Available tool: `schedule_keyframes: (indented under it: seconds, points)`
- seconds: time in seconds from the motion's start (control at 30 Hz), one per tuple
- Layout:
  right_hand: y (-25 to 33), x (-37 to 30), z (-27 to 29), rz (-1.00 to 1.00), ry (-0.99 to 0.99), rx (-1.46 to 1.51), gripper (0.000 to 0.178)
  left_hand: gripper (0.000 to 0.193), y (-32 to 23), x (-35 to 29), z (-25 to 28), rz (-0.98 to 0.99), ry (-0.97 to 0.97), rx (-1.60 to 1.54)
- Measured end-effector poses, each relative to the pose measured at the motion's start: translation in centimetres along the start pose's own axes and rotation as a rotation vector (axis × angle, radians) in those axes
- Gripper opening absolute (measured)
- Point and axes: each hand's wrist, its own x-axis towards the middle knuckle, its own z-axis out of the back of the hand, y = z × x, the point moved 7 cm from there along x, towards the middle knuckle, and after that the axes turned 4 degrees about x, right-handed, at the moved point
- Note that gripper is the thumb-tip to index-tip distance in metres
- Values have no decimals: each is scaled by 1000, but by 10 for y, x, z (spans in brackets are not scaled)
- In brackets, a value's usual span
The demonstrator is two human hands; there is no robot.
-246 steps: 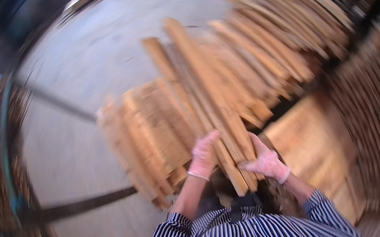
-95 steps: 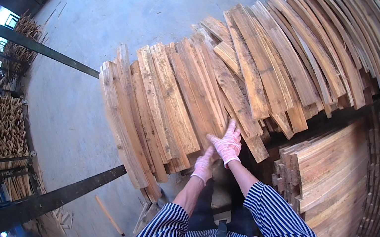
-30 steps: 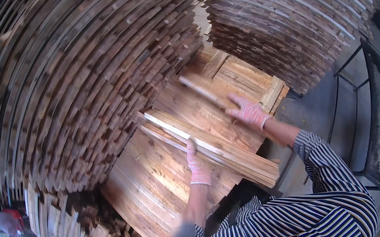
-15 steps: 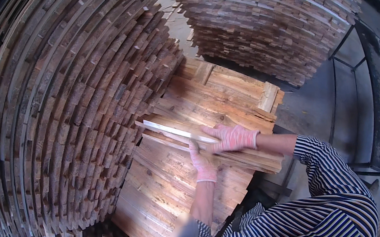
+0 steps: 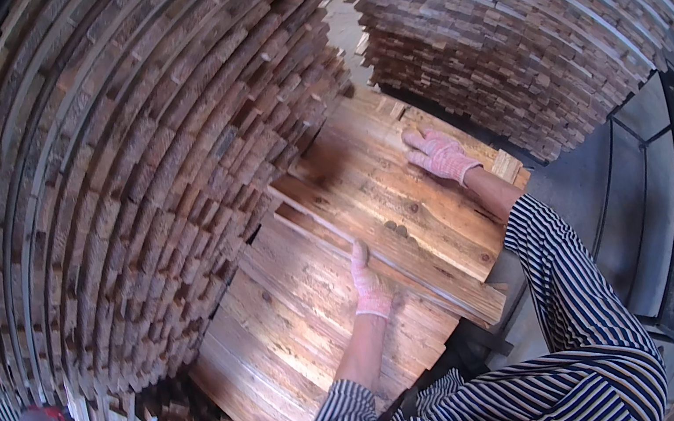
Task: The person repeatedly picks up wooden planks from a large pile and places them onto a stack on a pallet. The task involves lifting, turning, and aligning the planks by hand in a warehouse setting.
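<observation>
Beside the left hand (image 5: 370, 287) moments ago, the gloved right hand (image 5: 444, 156) now lies well apart, fingers part-curled, any grip unclear. The left thumb rests against a raised board (image 5: 437, 272), its other fingers hidden. Knotty, honey-coloured boards (image 5: 408, 209) spread beneath both, between stacked timber (image 5: 127, 183) left of the fingers and grey floor (image 5: 570, 194) to their right.

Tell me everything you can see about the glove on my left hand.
The left glove is mottled pink and white, apparently knitted fabric, with a paler cuff ending at the wrist. It points away from your body over the wooden boards, thumb extended and apparently against the edge of a raised narrow board. The other fingers are mostly hidden, so their grip can't be told.
</observation>
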Motion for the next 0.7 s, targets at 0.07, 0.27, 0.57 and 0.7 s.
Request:
schedule_keyframes:
  seconds: [0.07, 0.27, 0.57, 0.7]
  points:
    - [42, -2, -14, 114, -55, -198, 67, 75, -7, -2, 9, 19, 33, -41]
    - [143, -95, -34, 27, 290, 286, 76, 85, -15, -1, -26, -44, -13, 9]
    - [94, -98, -18, -69, 339, 119, 97, 84, 14, 15, -35, -49, -26, 49]
    - [64, -87, -2, -77, 117, 212, 90, 73, -1, 24, -21, -28, 4, 38]
